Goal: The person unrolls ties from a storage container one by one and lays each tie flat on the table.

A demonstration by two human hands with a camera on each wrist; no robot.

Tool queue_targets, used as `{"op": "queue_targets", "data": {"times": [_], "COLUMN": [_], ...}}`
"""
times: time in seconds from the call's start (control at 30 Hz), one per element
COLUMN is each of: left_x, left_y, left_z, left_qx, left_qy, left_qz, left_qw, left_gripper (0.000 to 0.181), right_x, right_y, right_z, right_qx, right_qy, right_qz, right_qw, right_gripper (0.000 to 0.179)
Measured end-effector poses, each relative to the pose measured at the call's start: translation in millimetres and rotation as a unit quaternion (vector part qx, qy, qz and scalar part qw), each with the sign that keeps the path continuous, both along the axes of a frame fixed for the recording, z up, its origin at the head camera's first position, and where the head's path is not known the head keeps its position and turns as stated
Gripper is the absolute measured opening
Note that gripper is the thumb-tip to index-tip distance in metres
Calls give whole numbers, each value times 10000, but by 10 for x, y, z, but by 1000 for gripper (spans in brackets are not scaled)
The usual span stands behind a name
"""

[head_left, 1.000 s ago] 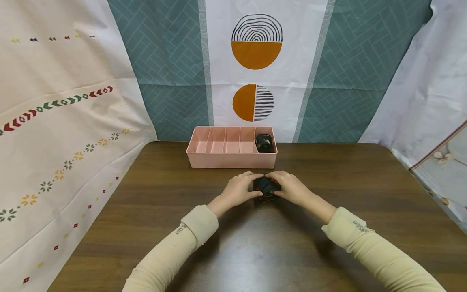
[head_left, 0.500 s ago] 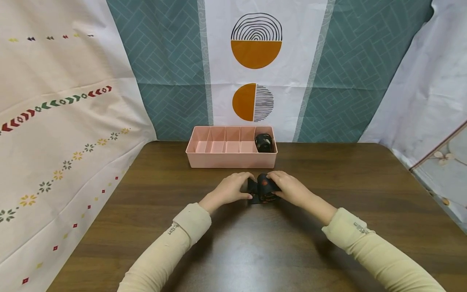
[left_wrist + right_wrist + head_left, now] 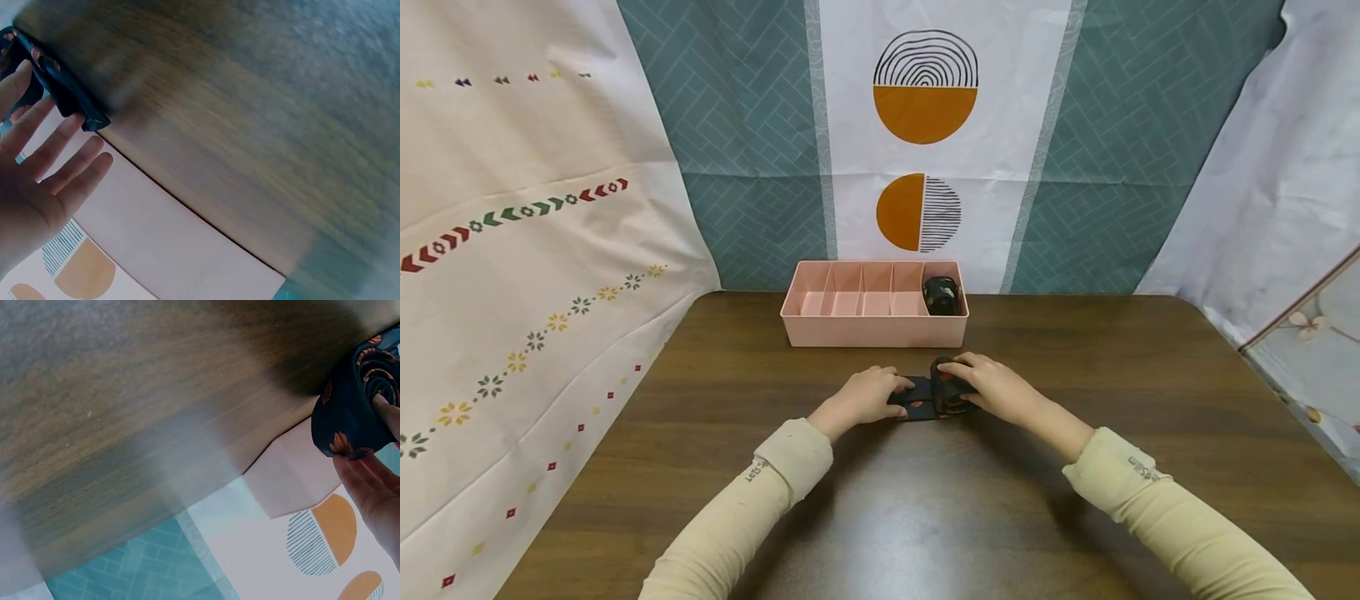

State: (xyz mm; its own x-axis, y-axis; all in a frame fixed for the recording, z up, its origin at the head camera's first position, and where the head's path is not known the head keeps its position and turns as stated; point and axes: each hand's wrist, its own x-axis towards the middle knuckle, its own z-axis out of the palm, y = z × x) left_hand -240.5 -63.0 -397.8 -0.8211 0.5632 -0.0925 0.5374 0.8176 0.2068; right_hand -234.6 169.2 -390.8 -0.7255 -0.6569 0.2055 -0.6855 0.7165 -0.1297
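Note:
A dark necktie point(image 3: 919, 409) with orange flowers lies on the table, partly rolled up. Its flat stretch runs left out of the roll point(image 3: 342, 415), which shows a spiral at its end in the right wrist view. My right hand point(image 3: 996, 388) holds the roll, thumb at the spiral and fingers on the other side. At the tie's left end, my left hand point(image 3: 867, 396) touches the fabric with thumb and index finger spread apart. In the left wrist view its fingers point(image 3: 75, 165) are fairly straight beside the folded dark fabric point(image 3: 65, 87).
Behind the hands stands a pink organizer box point(image 3: 876, 332) with several compartments. Its rightmost compartment holds another dark rolled item point(image 3: 941, 295) with a light pattern. The wooden table point(image 3: 880, 517) reaches back to patterned curtains point(image 3: 760, 167).
My left hand has moved left and lower, away from the roll, and the tie's flat stretch between the hands has lengthened. My right hand stays at the roll.

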Motion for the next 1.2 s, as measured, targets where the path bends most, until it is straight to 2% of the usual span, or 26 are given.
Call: {"op": "queue_targets", "data": {"times": [0.13,0.3,0.37,0.5,0.6,0.7,0.83,1.0,1.2], "left_x": [6,-12,-22,-34,-44,-58,-72,-94,-152], "left_y": [35,98,127,183,218,235,238,243,210], "left_z": [-39,-77,-76,-63,-47,-42,-39,-34,-32], "left_qx": [-120,-529,-566,-531,-636,-644,-598,-627,-492], "left_qy": [273,1006,1063,684,428,158,-154,-154,-234], "left_qz": [-133,-505,-632,-837,-1053,-1200,-1201,-1292,-1382], "left_qw": [9995,9922,9907,9927,9915,9906,9908,9895,9889], "left_gripper": [41,37,37,46,52,56,61,60,58], "right_x": [9,-7,-12,-12,-9,-12,-26,-34,-47], "right_y": [8,18,22,35,45,57,69,50,9], "right_z": [3,1,-4,-34,-59,-69,-69,-39,1], "right_qx": [101,448,506,448,480,561,560,763,1094], "right_qy": [90,782,922,599,414,489,711,924,929], "right_qz": [-8,302,436,487,458,441,507,676,727], "right_qw": [9999,9955,9935,9960,9969,9963,9946,9905,9870], "right_gripper": [54,53,54,57,60,59,55,54,54]}}
